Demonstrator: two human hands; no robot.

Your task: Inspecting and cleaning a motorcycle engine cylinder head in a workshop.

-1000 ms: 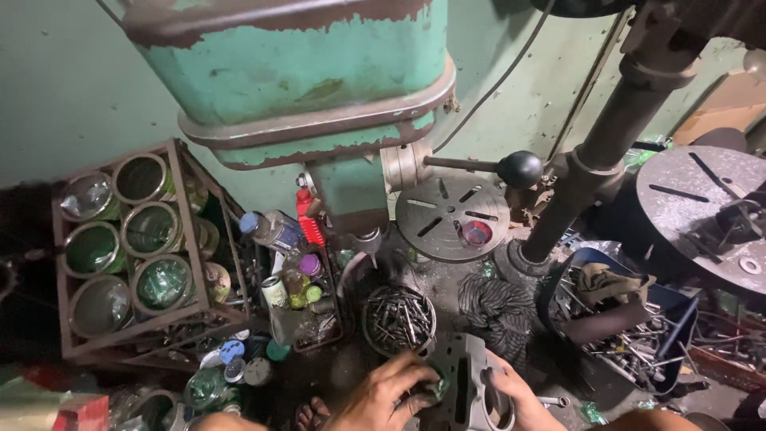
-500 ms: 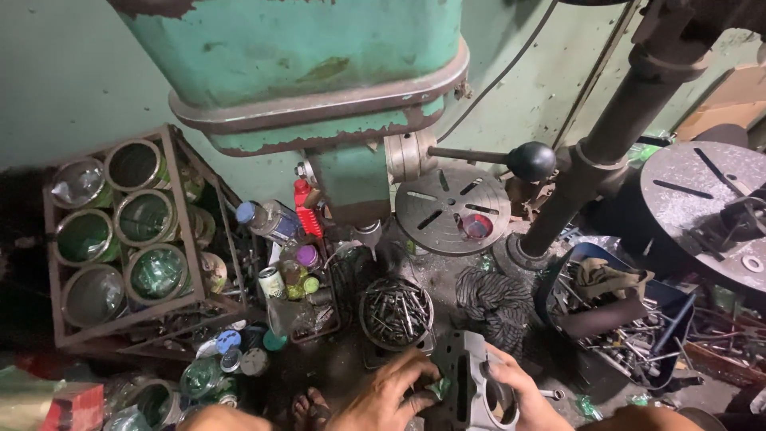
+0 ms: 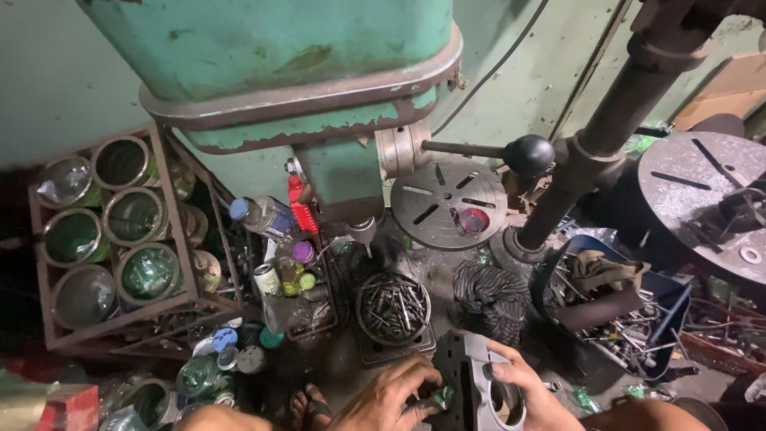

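Note:
At the bottom of the head view my left hand (image 3: 391, 397) and my right hand (image 3: 523, 390) both hold a grey metal block (image 3: 471, 379) with a round hole in it. My left hand's fingers curl around its left side and touch a small green piece (image 3: 441, 396). My right hand grips the right edge by the hole. Just above the block stands a round tin full of drill bits (image 3: 393, 306).
A green drill press (image 3: 295, 88) looms overhead, with its black-knobbed lever (image 3: 528, 154), dark column (image 3: 590, 144) and slotted round table (image 3: 448, 203). A rack of jars (image 3: 112, 239) stands left; bottles and cans (image 3: 279, 263) lie beside it. A bin of tools (image 3: 614, 311) is right.
The view has tilted down and moved closer. My hands have shifted a little on the metal block and keep hold of it.

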